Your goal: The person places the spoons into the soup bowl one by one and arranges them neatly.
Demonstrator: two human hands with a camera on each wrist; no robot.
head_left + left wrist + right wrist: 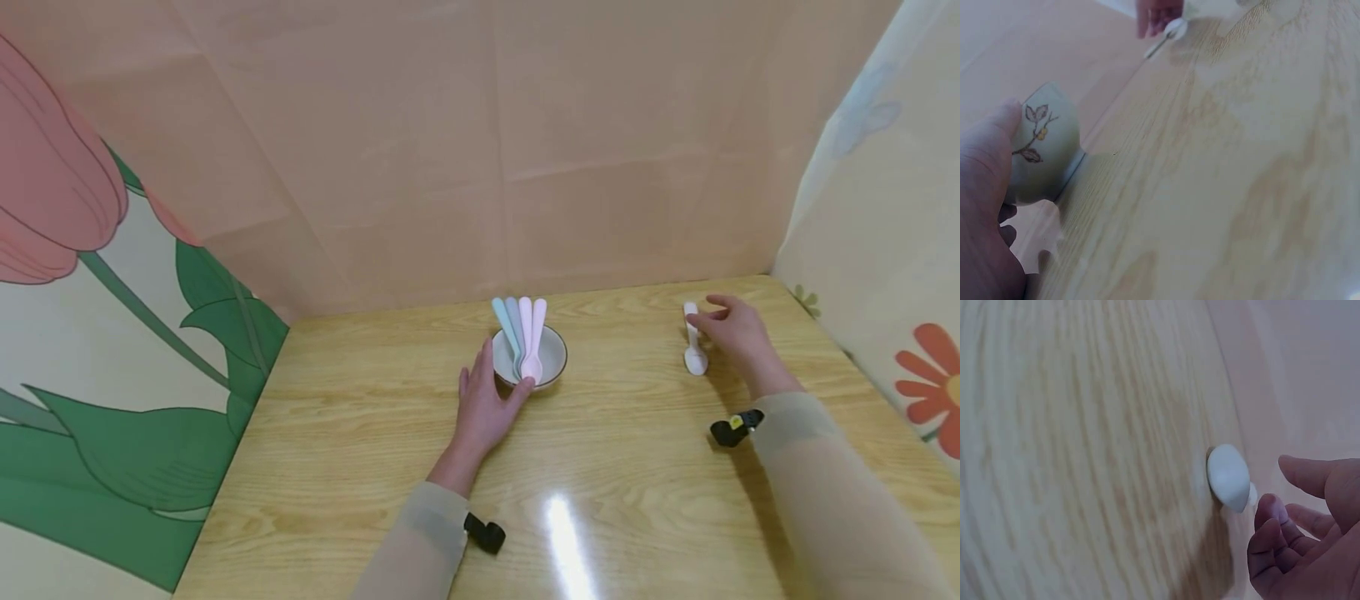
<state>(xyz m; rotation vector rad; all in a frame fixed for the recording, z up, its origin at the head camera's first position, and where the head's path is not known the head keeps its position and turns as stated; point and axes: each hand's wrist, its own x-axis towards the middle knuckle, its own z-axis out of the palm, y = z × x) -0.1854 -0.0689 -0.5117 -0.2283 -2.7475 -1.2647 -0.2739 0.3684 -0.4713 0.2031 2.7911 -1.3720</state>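
Note:
A small white bowl [553, 354] with a dark rim stands on the wooden table, with several pastel spoons [531, 362] leaning in it, their blue and pink handles pointing away. My left hand [483, 408] holds the bowl's near left side, thumb at the front rim. In the left wrist view, leaves and berries decorate the bowl's outside [1047, 137]. To the right, a white spoon [696, 361] lies with its handle pointing to the back. My right hand [738, 333] is over that handle, one fingertip overlapping it. In the right wrist view, thumb and fingers [1266, 519] are parted beside the spoon [1229, 478].
The wooden table [360, 433] meets a plain pinkish backdrop [390, 167] behind the bowl. A tulip-patterned sheet [120, 350] borders the left side and a flower-patterned one [877, 267] the right. Each wrist wears a small black camera [487, 533].

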